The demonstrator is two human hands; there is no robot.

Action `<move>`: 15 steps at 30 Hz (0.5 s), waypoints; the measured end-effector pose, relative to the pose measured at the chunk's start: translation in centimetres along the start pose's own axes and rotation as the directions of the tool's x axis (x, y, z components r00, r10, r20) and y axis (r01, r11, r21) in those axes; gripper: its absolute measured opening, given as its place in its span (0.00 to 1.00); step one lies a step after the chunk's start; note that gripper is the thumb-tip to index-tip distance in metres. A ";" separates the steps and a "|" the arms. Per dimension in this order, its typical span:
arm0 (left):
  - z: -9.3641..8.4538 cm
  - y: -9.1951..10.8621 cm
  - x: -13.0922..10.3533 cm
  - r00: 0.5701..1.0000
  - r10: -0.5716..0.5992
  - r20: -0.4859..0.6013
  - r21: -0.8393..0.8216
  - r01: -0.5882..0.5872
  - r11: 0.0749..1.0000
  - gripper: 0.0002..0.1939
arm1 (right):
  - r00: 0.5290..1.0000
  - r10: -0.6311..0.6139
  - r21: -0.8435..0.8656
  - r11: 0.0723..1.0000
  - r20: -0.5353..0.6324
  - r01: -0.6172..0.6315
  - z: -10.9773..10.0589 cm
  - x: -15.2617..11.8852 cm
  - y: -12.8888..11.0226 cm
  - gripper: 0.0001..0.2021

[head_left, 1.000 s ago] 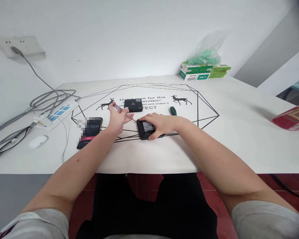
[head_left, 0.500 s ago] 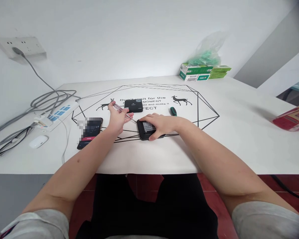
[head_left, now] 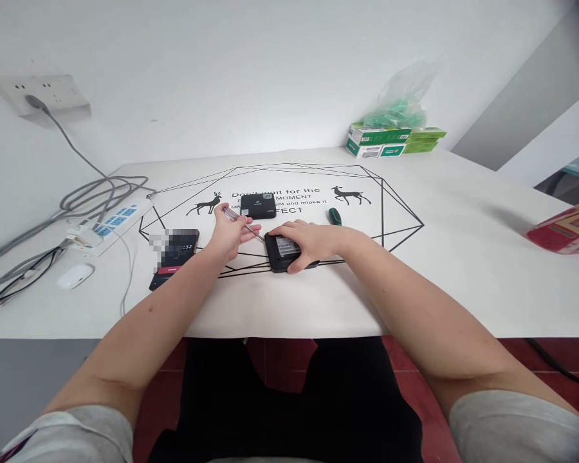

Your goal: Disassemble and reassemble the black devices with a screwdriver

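Observation:
A screwdriver with a clear pinkish handle is gripped in my left hand, its thin shaft pointing right and down. The tip meets or nearly meets the left edge of a black box-shaped device with a pale label; exact contact is too small to tell. My right hand is wrapped over that device from the right, fingers on its far edge and thumb on the near side, hiding part of it. Behind my hands lies a second flat black box. A green-and-black handle rests beyond my right wrist.
To the left are a phone, a white earphone case, glasses and a power strip with coiled cables. Green-and-white boxes with a plastic bag on top stand by the wall. A red package sits at right.
My left hand has shifted very slightly, with the screwdriver still at the device's left edge. My right hand keeps its place on the device.

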State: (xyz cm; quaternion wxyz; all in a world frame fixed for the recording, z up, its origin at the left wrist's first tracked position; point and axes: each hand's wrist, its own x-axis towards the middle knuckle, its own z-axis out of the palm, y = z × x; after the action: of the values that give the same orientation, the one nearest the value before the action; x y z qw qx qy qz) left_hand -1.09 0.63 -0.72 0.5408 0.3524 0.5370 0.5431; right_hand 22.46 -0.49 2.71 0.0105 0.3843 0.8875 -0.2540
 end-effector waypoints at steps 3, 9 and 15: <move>0.0 -0.1 -0.1 1.000 -0.010 0.011 0.007 0.010 1.000 0.34 | 1.000 0.004 0.000 1.000 0.005 -0.004 0.0 0.0 -0.1 0.49; -0.1 -0.1 -0.2 0.998 -0.055 0.033 0.048 0.053 0.997 0.33 | 1.000 0.006 0.025 1.000 -0.008 -0.006 0.1 0.0 0.0 0.49; 0.0 0.0 -1.0 0.991 -0.111 0.071 0.085 0.105 0.991 0.33 | 0.999 -0.015 0.031 0.999 -0.032 0.016 0.3 0.1 0.3 0.47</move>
State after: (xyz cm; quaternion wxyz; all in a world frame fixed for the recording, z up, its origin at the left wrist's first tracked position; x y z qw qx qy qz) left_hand -0.93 -0.28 -0.51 0.5744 0.3649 0.5561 0.4771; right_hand 22.52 -0.35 2.31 -0.0116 0.3816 0.8864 -0.2617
